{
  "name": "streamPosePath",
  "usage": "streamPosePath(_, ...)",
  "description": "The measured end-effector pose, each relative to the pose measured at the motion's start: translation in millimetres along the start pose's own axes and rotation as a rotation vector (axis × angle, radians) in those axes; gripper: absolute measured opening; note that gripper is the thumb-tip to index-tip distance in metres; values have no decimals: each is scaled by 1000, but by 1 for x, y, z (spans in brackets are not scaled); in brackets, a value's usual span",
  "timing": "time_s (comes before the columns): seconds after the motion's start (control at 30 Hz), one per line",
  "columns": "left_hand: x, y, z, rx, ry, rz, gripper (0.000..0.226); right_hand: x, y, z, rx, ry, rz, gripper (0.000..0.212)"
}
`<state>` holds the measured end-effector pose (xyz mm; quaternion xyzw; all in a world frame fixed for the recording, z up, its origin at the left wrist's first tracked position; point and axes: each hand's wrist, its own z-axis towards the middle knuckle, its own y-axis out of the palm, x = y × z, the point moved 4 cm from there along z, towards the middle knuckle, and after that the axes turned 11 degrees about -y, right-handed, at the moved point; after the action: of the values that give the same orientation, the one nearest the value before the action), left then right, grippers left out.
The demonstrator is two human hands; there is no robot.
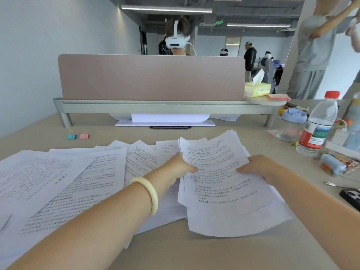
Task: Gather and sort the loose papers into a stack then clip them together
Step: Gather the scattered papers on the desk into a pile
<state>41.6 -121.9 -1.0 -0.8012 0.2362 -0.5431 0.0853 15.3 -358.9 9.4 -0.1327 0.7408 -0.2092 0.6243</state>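
Note:
A loose stack of printed white papers (224, 184) lies in front of me, right of centre, slightly raised at its far end. My left hand (181, 166) grips its left edge with the thumb on top. My right hand (261, 168) holds the right edge the same way. More printed sheets (64, 182) are spread overlapping across the left half of the desk, some under the stack. A teal binder clip (71, 136) and a pink binder clip (84, 136) sit side by side at the far left, well away from both hands.
A pink divider panel (152, 76) on a grey rail crosses the back of the desk. At right stand a water bottle (317, 125), a lidded jar (291, 125), a tissue box (257, 89) and small clutter; a dark phone (351, 195) lies near the right edge. People stand beyond.

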Motion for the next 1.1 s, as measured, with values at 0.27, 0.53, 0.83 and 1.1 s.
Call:
streamPosePath(0.27, -23, -42, -14, 250, -59, 337, 77, -6, 4, -7, 32, -178, -101, 39)
streamPosePath(0.53, -26, -61, -11, 299, -46, -130, 82, -5, -20, -15, -95, -279, 407, 28)
streamPosePath(0.83, -21, -26, -10, 129, -43, 49, 70, -9, -4, -26, -199, -212, 267, 39)
streamPosePath(1.1, -27, -22, -19, 95, 37, 449, 70, -6, 15, 2, 16, -123, -305, 32)
